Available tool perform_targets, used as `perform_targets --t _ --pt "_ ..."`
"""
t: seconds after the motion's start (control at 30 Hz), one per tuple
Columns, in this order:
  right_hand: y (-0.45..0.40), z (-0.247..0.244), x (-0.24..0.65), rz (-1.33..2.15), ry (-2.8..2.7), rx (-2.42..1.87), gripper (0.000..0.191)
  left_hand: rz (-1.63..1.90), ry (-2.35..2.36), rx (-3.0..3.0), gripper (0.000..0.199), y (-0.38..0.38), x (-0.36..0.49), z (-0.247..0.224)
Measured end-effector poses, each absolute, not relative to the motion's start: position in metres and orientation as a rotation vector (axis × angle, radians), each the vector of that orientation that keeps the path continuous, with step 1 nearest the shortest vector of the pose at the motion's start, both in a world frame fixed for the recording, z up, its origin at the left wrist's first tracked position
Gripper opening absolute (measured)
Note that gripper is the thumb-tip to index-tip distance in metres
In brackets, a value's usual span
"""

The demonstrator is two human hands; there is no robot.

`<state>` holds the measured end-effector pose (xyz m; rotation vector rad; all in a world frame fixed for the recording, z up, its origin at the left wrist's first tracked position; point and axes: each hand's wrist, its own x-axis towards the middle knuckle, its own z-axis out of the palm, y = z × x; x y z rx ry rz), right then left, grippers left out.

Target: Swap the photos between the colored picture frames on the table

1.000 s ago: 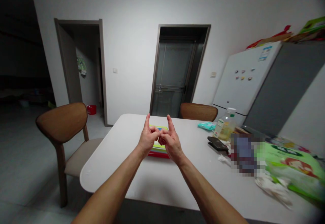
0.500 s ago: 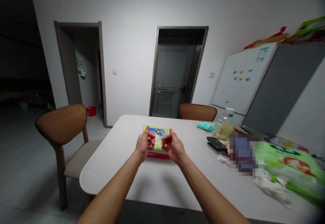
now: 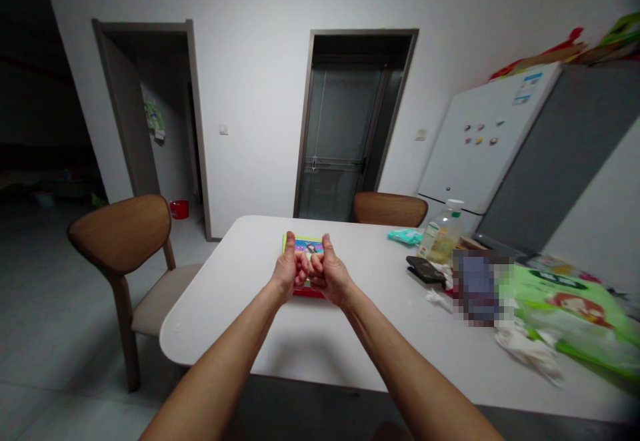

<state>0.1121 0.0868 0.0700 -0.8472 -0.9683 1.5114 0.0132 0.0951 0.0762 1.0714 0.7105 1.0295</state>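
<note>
At the left, the chair [image 3: 123, 231] stands beside the table [image 3: 225, 281], well apart from the hands. The left hand [image 3: 287, 271] is raised above the table, with the fingers folded inward and the thumb upright; I see nothing held in it. The book [image 3: 303, 243] lies on the table, partly hidden by the hands, with a red edge [image 3: 309, 292] showing under them. The right hand [image 3: 333, 275] makes almost the same shape, fingers folded and thumb up, also with nothing visible in it. The knuckles of the two hands are very near; whether they touch, I cannot tell. For doing this pose well, I judge that both wrists should be at equal height, the thumbs parallel, and the fingers folded softly, without pressing. The movement is better small and slow, above the book and not against it. Farther right, the black case [image 3: 425, 271] and the bottle [image 3: 443, 235] are well apart from the hands, so the elbows have enough room
</note>
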Motion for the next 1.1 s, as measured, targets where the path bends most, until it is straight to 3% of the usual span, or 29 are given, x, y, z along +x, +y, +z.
perform_targets --t 0.2,0.4,0.53,0.7,0.87,0.97,1.1 --pt "0.092 0.062 0.112 1.35 -1.09 -1.003 0.056 1.022 0.774 1.044 0.065 0.101 0.011 0.064" --pt "0.105 0.02 0.139 0.206 -1.788 -1.604 0.029 0.974 0.937 0.963 0.047 0.097 0.005 0.012" --pt "0.099 0.003 0.145 -0.134 -2.076 -1.648 0.028 1.034 0.952 0.911 0.032 0.093 0.007 -0.013" --pt "0.077 0.007 0.137 0.103 -2.122 -1.387 0.017 1.275 0.933 0.928 0.019 0.086 0.018 -0.015" --pt "0.058 0.031 0.146 0.608 -1.47 -1.269 0.041 1.437 0.97 1.087 0.017 0.053 0.022 0.002" --pt "0.04 0.046 0.159 0.849 -1.031 -1.226 0.052 1.431 0.94 1.483 0.015 0.021 0.022 0.018" --pt "0.003 0.05 0.181 1.043 -0.802 -1.086 0.049 1.379 0.729 2.234 0.033 -0.014 0.02 0.026"
